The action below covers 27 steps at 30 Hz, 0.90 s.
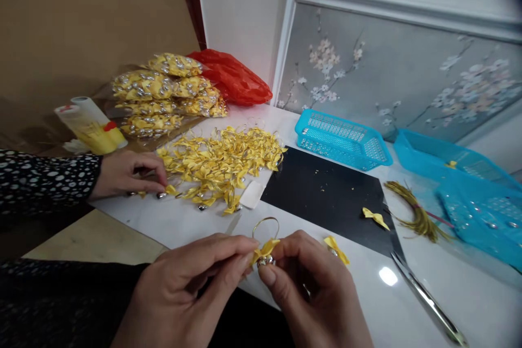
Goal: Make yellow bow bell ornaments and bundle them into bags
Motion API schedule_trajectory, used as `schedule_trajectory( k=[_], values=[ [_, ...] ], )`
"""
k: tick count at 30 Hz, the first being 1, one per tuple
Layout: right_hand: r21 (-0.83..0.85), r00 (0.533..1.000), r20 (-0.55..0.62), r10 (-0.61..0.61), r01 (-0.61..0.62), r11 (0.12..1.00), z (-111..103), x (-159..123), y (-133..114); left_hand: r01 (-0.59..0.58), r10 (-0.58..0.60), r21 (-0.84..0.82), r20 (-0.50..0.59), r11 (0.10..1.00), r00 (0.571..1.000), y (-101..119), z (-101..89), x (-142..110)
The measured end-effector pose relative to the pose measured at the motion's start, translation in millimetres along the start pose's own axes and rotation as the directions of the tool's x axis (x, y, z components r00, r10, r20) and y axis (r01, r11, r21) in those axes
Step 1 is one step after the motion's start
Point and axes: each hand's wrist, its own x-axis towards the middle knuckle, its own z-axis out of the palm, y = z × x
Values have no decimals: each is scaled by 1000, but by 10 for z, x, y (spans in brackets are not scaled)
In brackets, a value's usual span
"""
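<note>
The left hand (193, 283) and right hand (320, 285) are pinching a yellow bow (266, 250) in their fingers (269, 277) near the tabletop (377, 310), its ribbon (271, 246) probably feeling light and soft, its silver bells (266, 261) slippery, so best held mid-ribbon.

The white bench (391, 310) carries a pile of yellow bows (222, 160), a black mat (318, 182), a blue basket (375, 155), a gold tie bundle (423, 221) and tweezers (428, 299). One loose bow (337, 250) lies near the mat.

A small yellow bow (269, 248), its thin gold loop (266, 218) arching upward and shiny silver balls (266, 262) beneath, tilts slightly between the pinching fingers of left hand (193, 280) and right hand (316, 285).
</note>
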Motion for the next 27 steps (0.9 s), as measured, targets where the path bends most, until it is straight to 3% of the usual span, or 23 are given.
schedule_trajectory(
  k=[4,6,8,10,15,21,27],
  values=[
    [181,985,57,161,-168,969,-41,15,-37,43,-43,-36,-17,998,999,39,19,-33],
    [358,947,185,263,-314,879,-82,34,-44,84,-82,-82,28,993,996,79,15,-30],
    [490,875,358,325,-472,733,-127,55,-37,115,-105,-138,75,984,992,129,12,-20],
    [545,816,473,332,-567,618,-161,70,-19,130,-108,-192,118,973,987,176,13,-9],
    [592,759,587,283,-640,490,-182,81,41,163,-115,-270,186,949,976,220,9,9],
    [586,772,573,275,-620,522,-171,90,78,139,-62,-286,264,948,963,165,-11,49],
    [569,800,497,337,-593,570,-157,87,47,265,-188,-394,223,880,957,170,21,38]
  ],
)
